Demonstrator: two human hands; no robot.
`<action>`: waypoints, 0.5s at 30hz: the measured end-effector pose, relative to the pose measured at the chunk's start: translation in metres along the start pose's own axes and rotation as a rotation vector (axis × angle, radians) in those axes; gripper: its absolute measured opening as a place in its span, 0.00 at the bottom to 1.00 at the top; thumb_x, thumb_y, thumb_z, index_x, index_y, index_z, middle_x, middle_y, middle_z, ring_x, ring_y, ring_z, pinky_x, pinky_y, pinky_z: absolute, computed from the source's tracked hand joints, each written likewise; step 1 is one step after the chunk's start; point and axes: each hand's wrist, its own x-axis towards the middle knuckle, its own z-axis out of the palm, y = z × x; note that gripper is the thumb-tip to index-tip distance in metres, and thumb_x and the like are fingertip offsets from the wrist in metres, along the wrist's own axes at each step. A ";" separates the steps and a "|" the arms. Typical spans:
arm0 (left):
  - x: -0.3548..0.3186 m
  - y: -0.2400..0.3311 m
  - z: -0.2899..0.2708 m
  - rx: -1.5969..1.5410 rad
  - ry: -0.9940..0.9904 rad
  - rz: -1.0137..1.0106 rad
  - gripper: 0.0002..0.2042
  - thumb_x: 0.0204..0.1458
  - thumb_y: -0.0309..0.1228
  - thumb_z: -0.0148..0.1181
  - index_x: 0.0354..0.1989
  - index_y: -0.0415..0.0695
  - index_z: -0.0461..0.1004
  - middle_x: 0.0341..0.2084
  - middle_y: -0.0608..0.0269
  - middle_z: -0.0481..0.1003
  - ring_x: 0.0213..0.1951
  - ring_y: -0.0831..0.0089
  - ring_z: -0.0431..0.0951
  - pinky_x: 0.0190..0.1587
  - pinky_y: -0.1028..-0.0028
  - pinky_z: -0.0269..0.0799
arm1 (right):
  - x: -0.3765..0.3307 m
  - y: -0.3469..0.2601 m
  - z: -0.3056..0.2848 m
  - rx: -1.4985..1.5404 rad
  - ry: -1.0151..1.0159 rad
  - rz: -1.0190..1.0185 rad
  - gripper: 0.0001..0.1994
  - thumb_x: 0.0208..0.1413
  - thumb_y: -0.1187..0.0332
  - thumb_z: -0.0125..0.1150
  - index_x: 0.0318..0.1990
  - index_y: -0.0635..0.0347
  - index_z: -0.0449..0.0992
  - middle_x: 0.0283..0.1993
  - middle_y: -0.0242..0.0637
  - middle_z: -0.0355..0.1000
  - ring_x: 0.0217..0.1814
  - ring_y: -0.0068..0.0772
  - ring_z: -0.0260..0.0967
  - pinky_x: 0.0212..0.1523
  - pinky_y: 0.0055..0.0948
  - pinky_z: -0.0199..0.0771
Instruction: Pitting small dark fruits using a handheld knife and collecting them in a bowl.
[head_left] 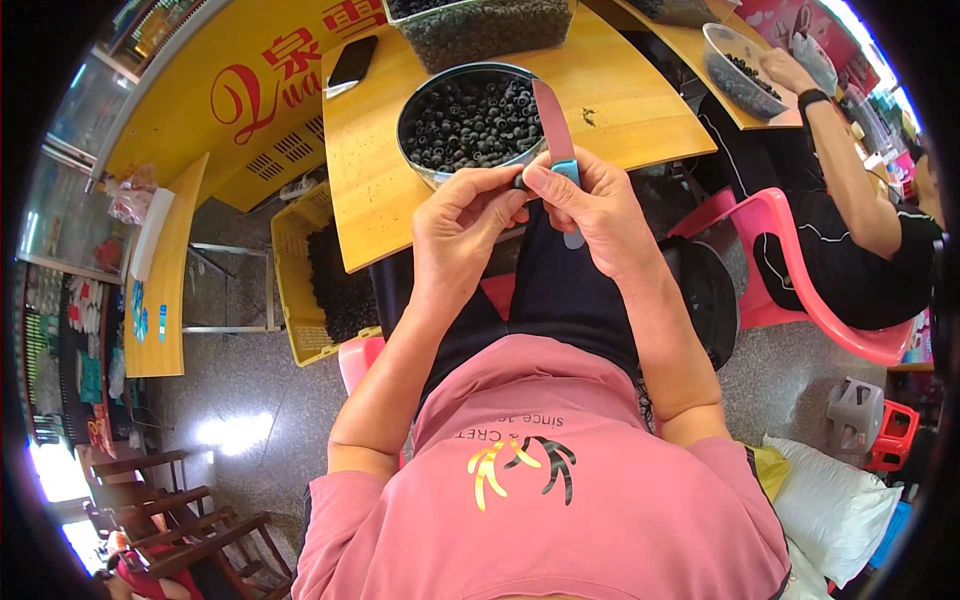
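Note:
My left hand [462, 222] pinches a small dark round piece [519, 182] between thumb and fingertips, over the front edge of the table. My right hand [598, 212] is wrapped round the blue handle of a knife [552, 122], its reddish-brown blade pointing up and away. The right thumb presses against the dark piece, so the two hands meet there. Just beyond them stands a round metal bowl [403, 152] full of small black pieces [470, 118], many with an open hole at one end. Their exact kind I cannot tell.
A clear tub [480, 38] of similar pieces stands behind the bowl on the wooden table [625, 115], near a phone [352, 62]. A yellow crate [300, 240] with dark bits sits at floor left. At right, a co-worker on a pink chair [790, 250] reaches into another tub [735, 85].

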 end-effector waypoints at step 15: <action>-0.004 -0.006 -0.008 -0.026 0.045 -0.020 0.10 0.60 0.29 0.57 0.46 0.37 0.71 0.29 0.67 0.73 0.31 0.81 0.70 0.37 0.81 0.67 | -0.002 0.002 0.005 -0.895 0.085 -0.672 0.06 0.58 0.71 0.60 0.38 0.65 0.75 0.33 0.38 0.73 0.28 0.29 0.70 0.25 0.24 0.67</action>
